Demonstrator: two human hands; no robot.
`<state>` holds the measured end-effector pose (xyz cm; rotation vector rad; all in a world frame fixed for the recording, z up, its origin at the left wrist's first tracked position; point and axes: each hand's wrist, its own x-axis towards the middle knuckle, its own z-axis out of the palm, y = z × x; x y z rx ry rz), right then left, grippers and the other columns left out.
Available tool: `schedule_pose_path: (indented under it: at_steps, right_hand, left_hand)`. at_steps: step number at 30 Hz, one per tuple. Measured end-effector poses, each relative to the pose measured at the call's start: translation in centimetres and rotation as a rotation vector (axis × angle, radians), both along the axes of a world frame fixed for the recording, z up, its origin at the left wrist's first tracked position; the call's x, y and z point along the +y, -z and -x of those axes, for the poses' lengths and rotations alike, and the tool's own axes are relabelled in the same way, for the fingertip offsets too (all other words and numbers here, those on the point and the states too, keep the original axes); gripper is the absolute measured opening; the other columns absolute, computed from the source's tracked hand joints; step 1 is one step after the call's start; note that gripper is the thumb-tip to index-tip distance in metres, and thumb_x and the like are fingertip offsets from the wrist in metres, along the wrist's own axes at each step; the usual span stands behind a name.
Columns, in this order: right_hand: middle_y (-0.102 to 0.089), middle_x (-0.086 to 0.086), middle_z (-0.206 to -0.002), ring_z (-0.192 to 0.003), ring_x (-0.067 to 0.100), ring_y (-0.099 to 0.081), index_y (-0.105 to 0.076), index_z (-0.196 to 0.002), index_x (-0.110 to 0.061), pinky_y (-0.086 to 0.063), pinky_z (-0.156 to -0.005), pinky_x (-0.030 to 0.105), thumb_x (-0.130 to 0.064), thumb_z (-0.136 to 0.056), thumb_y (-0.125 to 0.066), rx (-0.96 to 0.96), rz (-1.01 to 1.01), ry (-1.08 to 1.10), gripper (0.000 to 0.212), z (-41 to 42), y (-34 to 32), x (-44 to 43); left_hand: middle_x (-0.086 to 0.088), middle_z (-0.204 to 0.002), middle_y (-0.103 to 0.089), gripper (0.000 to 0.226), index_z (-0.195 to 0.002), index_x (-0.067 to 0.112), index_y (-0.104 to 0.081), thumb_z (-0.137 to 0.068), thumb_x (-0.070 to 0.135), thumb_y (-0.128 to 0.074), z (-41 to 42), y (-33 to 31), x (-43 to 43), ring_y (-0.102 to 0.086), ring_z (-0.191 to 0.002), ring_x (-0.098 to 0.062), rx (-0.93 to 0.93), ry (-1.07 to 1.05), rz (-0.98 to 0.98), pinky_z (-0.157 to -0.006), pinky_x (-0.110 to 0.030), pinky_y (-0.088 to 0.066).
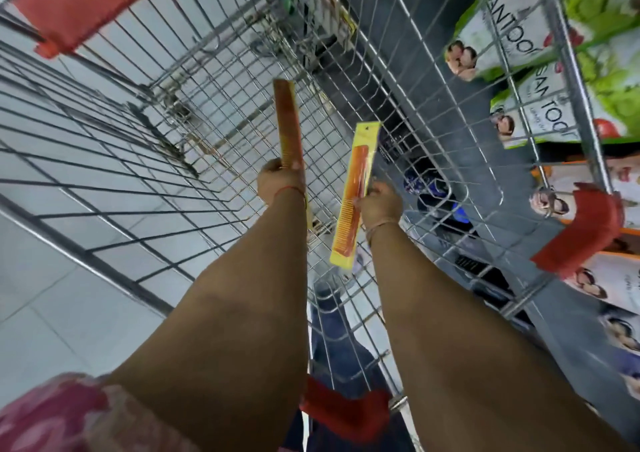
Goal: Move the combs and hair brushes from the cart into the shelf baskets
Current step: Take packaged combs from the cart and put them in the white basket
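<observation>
Here, hands each grip comb above cart.

White and green printed product packs on the shelf at right, partly readable lettering "ANTOO" on the upper pack, "SANTOO" on the one below, smaller lines beneath too blurred to read, yellow comb sleeve print illegible

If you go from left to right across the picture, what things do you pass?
Pink sleeve → left hand holding an orange comb → packaged comb in the right hand → red cart corner guard.
</observation>
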<state>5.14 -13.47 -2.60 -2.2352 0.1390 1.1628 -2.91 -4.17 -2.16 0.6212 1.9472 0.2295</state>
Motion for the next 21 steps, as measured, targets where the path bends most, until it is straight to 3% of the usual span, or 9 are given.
schedule_pose_path:
  at_steps: [1,3,6,7,9,12,15,18,21]
  right_hand:
    - [-0.065,0.004,-0.109,-0.087,0.016,-0.055,-0.061,-0.115,-0.001,-0.048,-0.066,0.013,0.011,-0.082,-0.058,0.021,-0.031,0.015,0.036,-0.3,-0.4,-0.1]
    - [-0.065,0.009,-0.106,-0.088,0.018,-0.057,-0.061,-0.113,0.003,-0.050,-0.075,0.024,0.015,-0.078,-0.059,0.036,-0.136,0.097,0.037,-0.8,-1.4,-0.1]
    - [-0.063,0.010,-0.084,-0.078,0.021,-0.057,-0.059,-0.085,-0.007,-0.049,-0.079,0.040,0.019,-0.079,-0.055,0.167,-0.353,0.195,0.027,-1.6,-3.8,0.1]
    - [-0.060,0.007,-0.078,-0.076,0.020,-0.056,-0.055,-0.077,-0.013,-0.049,-0.079,0.041,0.019,-0.080,-0.053,0.206,-0.420,0.201,0.032,-2.0,-4.9,0.1]
    - [-0.059,0.003,-0.072,-0.074,0.019,-0.054,-0.053,-0.073,-0.017,-0.047,-0.076,0.036,0.017,-0.082,-0.053,0.226,-0.517,0.178,0.035,-2.8,-7.6,-0.1]
    - [-0.061,-0.002,-0.071,-0.068,0.013,-0.054,-0.053,-0.080,-0.016,-0.044,-0.063,0.026,0.012,-0.085,-0.053,0.212,-0.689,0.174,0.028,-4.2,-13.4,-0.4]
    - [-0.063,-0.002,-0.078,-0.068,0.011,-0.057,-0.054,-0.100,-0.009,-0.044,-0.065,0.026,0.009,-0.086,-0.054,0.129,-0.849,0.206,0.023,-5.8,-18.9,-0.7]
    - [-0.069,-0.010,-0.065,-0.053,0.001,-0.063,-0.058,-0.083,-0.015,-0.047,-0.057,0.020,0.010,-0.084,-0.055,-0.014,-1.002,0.245,0.025,-8.4,-24.7,-2.0]
    - [-0.068,-0.013,-0.063,-0.048,-0.004,-0.060,-0.057,-0.076,-0.019,-0.047,-0.054,0.017,0.007,-0.084,-0.058,-0.176,-1.114,0.309,0.027,-11.3,-30.6,-4.8]
  left_hand:
    - [-0.012,-0.115,-0.068,0.032,-0.117,0.007,-0.062,-0.085,0.009,-0.063,-0.2,-0.7,-0.1,-0.062,-0.106,-0.026,-0.026,-0.007,-0.020,-0.085,-0.022,-0.045]
    - [-0.010,-0.102,-0.067,0.028,-0.112,0.006,-0.065,-0.084,0.008,-0.064,-1.0,-2.5,-0.3,-0.061,-0.092,-0.023,-0.078,0.028,-0.074,-0.082,-0.022,-0.045]
    - [-0.018,-0.086,-0.068,0.011,-0.089,0.005,-0.069,-0.080,0.007,-0.063,-1.9,-5.1,-0.2,-0.065,-0.084,-0.029,-0.142,0.043,-0.192,-0.081,-0.037,-0.056]
    - [-0.020,-0.080,-0.068,0.005,-0.079,0.007,-0.067,-0.080,0.009,-0.062,-2.4,-6.3,-0.1,-0.065,-0.081,-0.030,-0.140,0.046,-0.239,-0.077,-0.039,-0.057]
    - [-0.013,-0.074,-0.065,0.016,-0.067,0.014,-0.057,-0.083,0.013,-0.058,-3.2,-9.4,-0.3,-0.058,-0.078,-0.026,-0.119,0.075,-0.314,-0.069,-0.032,-0.050]
    - [-0.016,-0.089,-0.068,0.007,-0.080,0.011,-0.061,-0.085,0.012,-0.056,-4.8,-15.0,-0.9,-0.059,-0.082,-0.027,-0.169,0.091,-0.490,-0.074,-0.032,-0.046]
    - [-0.031,-0.104,-0.067,0.023,-0.098,-0.009,-0.063,-0.088,0.010,-0.054,-7.0,-20.1,-1.6,-0.061,-0.100,-0.040,-0.272,0.097,-0.660,-0.080,-0.037,-0.046]
    - [-0.033,-0.098,-0.065,0.027,-0.093,-0.011,-0.063,-0.087,0.013,-0.053,-9.9,-26.3,-3.2,-0.059,-0.095,-0.039,-0.397,0.112,-0.801,-0.079,-0.038,-0.043]
    - [-0.016,-0.087,-0.063,0.017,-0.091,-0.004,-0.066,-0.089,0.008,-0.055,-13.1,-31.9,-5.7,-0.056,-0.085,-0.024,-0.574,0.170,-0.840,-0.076,-0.029,-0.043]
